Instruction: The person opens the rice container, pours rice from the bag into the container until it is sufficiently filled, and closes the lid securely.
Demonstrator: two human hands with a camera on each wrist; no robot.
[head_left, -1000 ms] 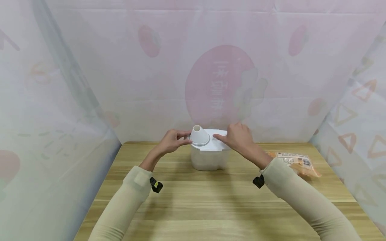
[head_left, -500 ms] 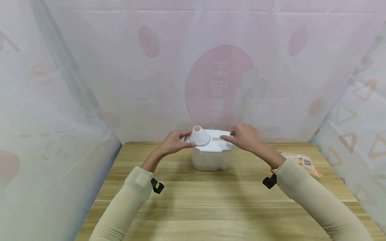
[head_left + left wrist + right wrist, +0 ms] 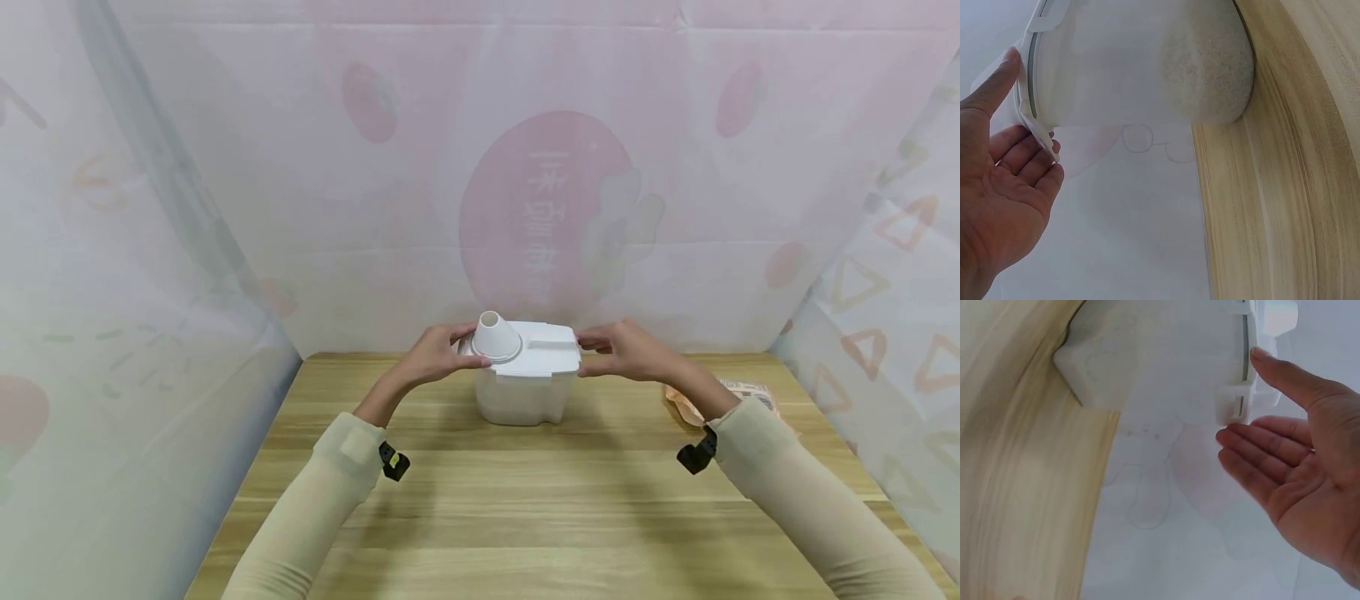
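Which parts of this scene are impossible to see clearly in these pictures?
- Orange packet, head view: mostly hidden behind the right hand's wrist and sleeve; its label is too small to read.
- White container, head view: its far side faces away from the camera.
- Lid: the left hand covers its left edge in the head view, and the wrist views cut off its top.

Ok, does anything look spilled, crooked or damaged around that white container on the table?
Nothing stands out. The white container stands upright on the wooden table, its lid level, and no grains lie outside it. The left hand and right hand touch the lid's ends. An orange packet lies flat behind the right wrist.
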